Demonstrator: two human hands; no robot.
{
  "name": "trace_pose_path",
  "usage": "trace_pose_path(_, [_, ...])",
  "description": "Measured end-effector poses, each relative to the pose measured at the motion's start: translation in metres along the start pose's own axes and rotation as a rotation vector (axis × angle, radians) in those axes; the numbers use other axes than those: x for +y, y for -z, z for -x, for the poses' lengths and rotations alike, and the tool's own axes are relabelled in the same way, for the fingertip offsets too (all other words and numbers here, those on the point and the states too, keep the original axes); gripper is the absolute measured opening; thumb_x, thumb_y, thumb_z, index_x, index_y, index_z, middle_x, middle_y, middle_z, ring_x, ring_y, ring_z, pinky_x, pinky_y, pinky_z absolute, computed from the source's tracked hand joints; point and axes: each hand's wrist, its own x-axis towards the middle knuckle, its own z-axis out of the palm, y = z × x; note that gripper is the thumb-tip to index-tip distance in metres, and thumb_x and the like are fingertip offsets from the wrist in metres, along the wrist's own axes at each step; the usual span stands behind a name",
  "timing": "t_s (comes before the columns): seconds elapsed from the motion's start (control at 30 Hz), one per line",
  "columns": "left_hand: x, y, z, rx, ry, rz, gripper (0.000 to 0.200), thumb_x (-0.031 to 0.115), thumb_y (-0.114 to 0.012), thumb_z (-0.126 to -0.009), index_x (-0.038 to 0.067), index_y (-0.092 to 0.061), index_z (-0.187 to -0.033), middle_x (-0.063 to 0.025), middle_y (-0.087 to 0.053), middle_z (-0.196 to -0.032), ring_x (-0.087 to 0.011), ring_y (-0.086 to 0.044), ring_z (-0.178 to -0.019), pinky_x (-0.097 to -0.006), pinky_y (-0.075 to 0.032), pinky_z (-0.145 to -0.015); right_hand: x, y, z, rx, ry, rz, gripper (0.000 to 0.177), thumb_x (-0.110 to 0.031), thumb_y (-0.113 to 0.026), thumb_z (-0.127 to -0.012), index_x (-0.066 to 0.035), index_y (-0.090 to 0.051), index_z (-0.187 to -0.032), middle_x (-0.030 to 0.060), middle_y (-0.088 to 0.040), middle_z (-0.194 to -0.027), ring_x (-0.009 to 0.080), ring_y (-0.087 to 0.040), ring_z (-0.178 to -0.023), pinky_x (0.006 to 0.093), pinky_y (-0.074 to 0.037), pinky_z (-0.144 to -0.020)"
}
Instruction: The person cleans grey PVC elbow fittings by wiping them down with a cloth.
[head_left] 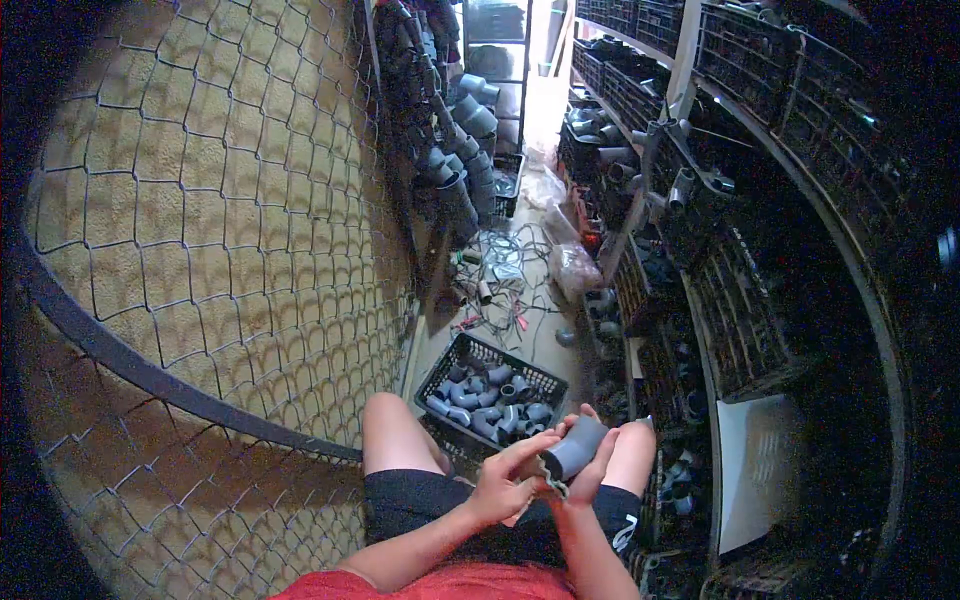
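Observation:
In the head view, my right hand (597, 476) is wrapped around a grey plastic pipe elbow (578, 446), held above my lap near the right knee. The elbow's dark open end faces my left hand (503, 487). That hand is closed on a crumpled pale cloth (555, 487), its fingertips at the elbow's rim. Part of the cloth is hidden by the fingers. Just beyond my knees, a black plastic crate (549, 380) on the floor contains several grey pipe elbows (487, 398).
A wire mesh fence (220, 210) runs along my left. On the right stand shelves with dark crates (745, 300) and grey fittings. Larger grey pipe fittings (470, 130) are stacked beyond the crate. Cords and plastic bags (575, 268) lie on the floor ahead.

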Motion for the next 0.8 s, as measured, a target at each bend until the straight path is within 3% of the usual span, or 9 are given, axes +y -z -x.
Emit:
trace_pose_path(0.13, [0.008,0.022,-0.005,0.000,0.250,0.092,0.049,-0.003,-0.075,-0.078,0.002,-0.063,-0.125,-0.0063,-0.066,-0.114,-0.0129,-0.064,-0.100,-0.0266,-0.053,-0.085,-0.016,0.007,-0.004,-0.139,0.100,0.346,0.064,-0.056,-0.037,-0.101,-0.003,-0.044,-0.135,0.0148,-0.062,-0.105,0.0230,-0.061,-0.092,0.0373,-0.052,-0.085])
trace_pose_path(0.2, [0.027,0.027,-0.014,-0.056,0.527,0.052,0.046,-0.001,-0.076,-0.077,0.003,-0.064,-0.121,-0.0043,-0.068,-0.106,-0.0135,-0.064,-0.097,-0.0278,-0.053,-0.086,-0.020,0.005,-0.003,-0.137,0.113,0.348,0.056,-0.048,-0.042,-0.099,-0.003,-0.044,-0.133,0.0169,-0.061,-0.104,0.0261,-0.060,-0.095,0.0401,-0.051,-0.087])
trace_pose_path(0.3, [0.000,0.031,-0.017,-0.103,0.210,-0.090,0.041,0.000,-0.077,-0.074,0.002,-0.065,-0.113,-0.0033,-0.069,-0.098,-0.0136,-0.065,-0.094,-0.0290,-0.053,-0.086,-0.026,-0.010,0.010,-0.258,-0.043,0.013,0.052,-0.033,-0.048,-0.078,0.001,-0.052,-0.117,0.0187,-0.060,-0.095,0.0314,-0.056,-0.089,0.0449,-0.046,-0.089])
trace_pose_path(0.4, [0.008,0.020,-0.018,-0.097,0.201,-0.217,0.039,0.006,-0.079,-0.071,0.001,-0.064,-0.107,-0.0075,-0.070,-0.097,-0.0134,-0.066,-0.091,-0.0314,-0.053,-0.084,-0.019,-0.001,0.009,-0.451,-0.007,0.049,0.038,-0.029,-0.047,-0.078,0.001,-0.059,-0.099,0.0170,-0.059,-0.084,0.0315,-0.055,-0.091,0.0409,-0.045,-0.087])
trace_pose_path(0.47, [-0.005,0.018,-0.017,-0.190,0.101,-0.345,0.035,0.016,-0.078,-0.070,0.003,-0.065,-0.100,-0.0177,-0.069,-0.090,-0.0237,-0.071,-0.085,-0.0348,-0.053,-0.076,-0.018,-0.002,0.010,-0.520,0.080,0.218,0.036,-0.032,-0.045,-0.084,0.001,-0.059,-0.088,0.0156,-0.059,-0.077,0.0310,-0.055,-0.091,0.0408,-0.043,-0.085])
trace_pose_path(0.57, [-0.013,0.022,-0.012,-0.297,0.234,-0.386,0.026,0.017,-0.075,-0.072,0.003,-0.066,-0.093,-0.0184,-0.068,-0.083,-0.0322,-0.070,-0.079,-0.0361,-0.052,-0.068,-0.032,-0.018,0.004,-0.418,0.243,0.685,0.048,-0.038,-0.035,-0.098,0.000,-0.058,-0.081,0.0144,-0.062,-0.078,0.0292,-0.060,-0.086,0.0412,-0.044,-0.086])
trace_pose_path(0.63, [-0.022,0.030,-0.015,-0.225,-0.008,-0.768,0.026,0.023,-0.077,-0.071,0.006,-0.068,-0.088,-0.0141,-0.066,-0.075,-0.0264,-0.070,-0.073,-0.0357,-0.052,-0.067,-0.033,0.002,0.002,-0.411,0.133,0.572,0.045,-0.036,-0.039,-0.098,0.000,-0.059,-0.080,0.0141,-0.064,-0.077,0.0273,-0.062,-0.085,0.0413,-0.046,-0.085])
trace_pose_path(0.73, [-0.028,0.027,-0.013,-0.218,-0.071,-0.657,0.024,0.020,-0.077,-0.069,0.006,-0.067,-0.086,-0.0158,-0.065,-0.076,-0.0334,-0.066,-0.068,-0.0366,-0.051,-0.062,-0.027,0.012,0.003,-0.411,0.089,0.511,0.038,-0.031,-0.052,-0.098,-0.002,-0.059,-0.075,0.0108,-0.064,-0.070,0.0236,-0.064,-0.068,0.0403,-0.049,-0.077])
trace_pose_path(0.8, [-0.039,0.025,-0.005,-0.346,0.141,-0.156,0.018,0.014,-0.077,-0.071,0.007,-0.066,-0.084,-0.0011,-0.067,-0.075,-0.0128,-0.062,-0.069,-0.0314,-0.049,-0.062,-0.027,0.006,0.005,-0.659,0.172,0.137,0.034,-0.027,-0.057,-0.098,-0.007,-0.054,-0.071,0.0032,-0.054,-0.059,0.0196,-0.054,-0.051,0.0399,-0.047,-0.073])
